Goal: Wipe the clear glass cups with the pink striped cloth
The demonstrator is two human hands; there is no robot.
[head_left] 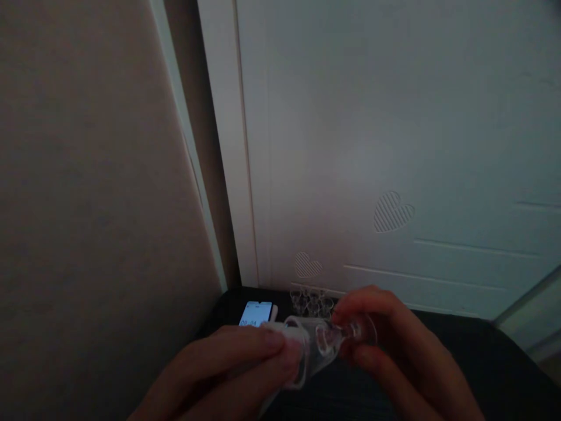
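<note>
In the lower middle, a small clear stemmed glass (322, 342) is held on its side, its wide mouth to the left and its foot to the right. My right hand (390, 345) pinches it around the stem and foot between thumb and fingers. My left hand (232, 362) is closed on a white, cloth-like piece (293, 348) at the mouth of the glass. Dim light and blur hide how far that piece reaches inside. Just behind, several small clear stemmed glasses (313, 304) stand together on the dark surface.
A lit phone (255, 313) leans on a pale object, left of the standing glasses. The dark surface (460, 356) ends at a white panel (333, 146) with embossed hearts. A beige wall (87, 175) rises along the left.
</note>
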